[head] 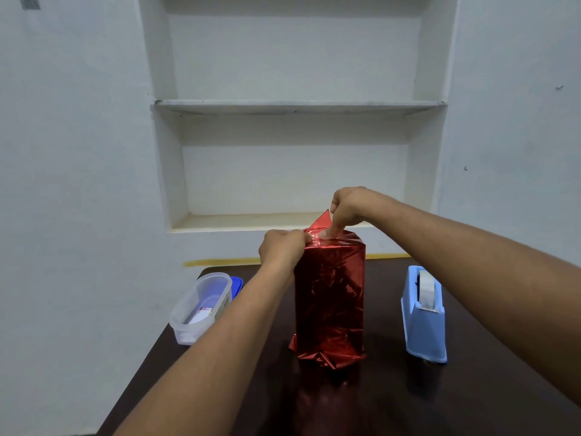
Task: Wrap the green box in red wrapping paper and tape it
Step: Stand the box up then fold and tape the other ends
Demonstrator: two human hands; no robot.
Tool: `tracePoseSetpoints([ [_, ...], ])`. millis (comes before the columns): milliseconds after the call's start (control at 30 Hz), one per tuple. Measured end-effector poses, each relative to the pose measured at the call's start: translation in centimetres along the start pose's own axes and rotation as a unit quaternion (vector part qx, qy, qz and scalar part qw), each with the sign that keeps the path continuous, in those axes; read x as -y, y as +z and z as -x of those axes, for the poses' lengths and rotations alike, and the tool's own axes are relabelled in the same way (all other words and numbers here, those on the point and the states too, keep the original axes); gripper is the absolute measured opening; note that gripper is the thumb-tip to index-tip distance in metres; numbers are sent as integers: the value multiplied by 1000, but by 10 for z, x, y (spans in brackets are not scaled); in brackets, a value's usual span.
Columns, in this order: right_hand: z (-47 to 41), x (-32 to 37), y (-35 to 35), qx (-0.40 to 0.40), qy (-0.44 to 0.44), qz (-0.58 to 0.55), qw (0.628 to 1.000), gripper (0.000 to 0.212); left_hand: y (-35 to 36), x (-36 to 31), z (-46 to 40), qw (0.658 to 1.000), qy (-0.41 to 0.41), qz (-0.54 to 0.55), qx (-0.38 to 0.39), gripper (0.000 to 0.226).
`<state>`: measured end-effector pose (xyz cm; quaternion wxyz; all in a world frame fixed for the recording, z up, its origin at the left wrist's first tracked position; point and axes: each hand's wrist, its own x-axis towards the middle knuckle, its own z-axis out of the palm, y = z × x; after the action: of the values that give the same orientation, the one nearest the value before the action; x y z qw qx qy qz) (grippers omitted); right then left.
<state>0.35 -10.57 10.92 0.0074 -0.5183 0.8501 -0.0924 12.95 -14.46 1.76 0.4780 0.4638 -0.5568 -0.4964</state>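
Now: two hands [284,247] [349,206], one wrapped box [330,294], one dispenser [424,313].

A clear plastic tub [201,306] sits before a blue lid [237,284].

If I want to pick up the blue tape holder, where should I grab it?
Grab the blue tape holder by its two flat side walls, low down, coming from above. It stands upright and narrow, so a hand can probably span it. Keep the grip off the front edge by the tape roll, which looks like the cutter.
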Motion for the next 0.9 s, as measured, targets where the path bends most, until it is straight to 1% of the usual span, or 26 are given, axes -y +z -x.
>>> tracePoseSetpoints([
  [67,1,-5,7,18,26,-74,997,60,0,0,1,1000,2,4,2,14],
  [133,2,-8,15,19,50,-141,989,43,0,0,4,1000,4,2,2,16],
  [233,5,-10,24,-23,61,-229,971,26,0,0,7,1000,9,-14,0,13],
  [267,7,-12,26,-51,62,-252,964,22,-1,0,8,1000,9,-17,-3,11],
  [333,11,-17,30,-125,53,-274,952,24,-2,1,10,1000,8,-15,-9,7],
  [400,21,-19,32,-187,29,-260,947,26,-3,2,11,1000,5,-8,-7,8],
  [467,33,-16,34,-215,0,-228,950,23,-3,1,10,1000,-10,14,2,10],
  [500,40,-11,35,-209,-17,-204,956,24,-3,-1,10,999,-23,26,11,11],
  [567,52,-2,36,-163,-41,-151,974,30,-5,-8,13,998,-48,35,36,8],
  [633,58,3,36,-127,-51,-113,984,35,-12,-16,17,995,-68,34,62,4],
  [733,63,4,29,-106,-68,-73,989,35,-22,-20,16,994,-67,28,85,11],
  [800,66,4,27,-70,-92,-84,990,36,-27,-18,15,994,-63,11,91,17],
  [900,71,2,23,-23,-113,-137,984,31,-32,-16,14,994,-50,-8,99,16],
])
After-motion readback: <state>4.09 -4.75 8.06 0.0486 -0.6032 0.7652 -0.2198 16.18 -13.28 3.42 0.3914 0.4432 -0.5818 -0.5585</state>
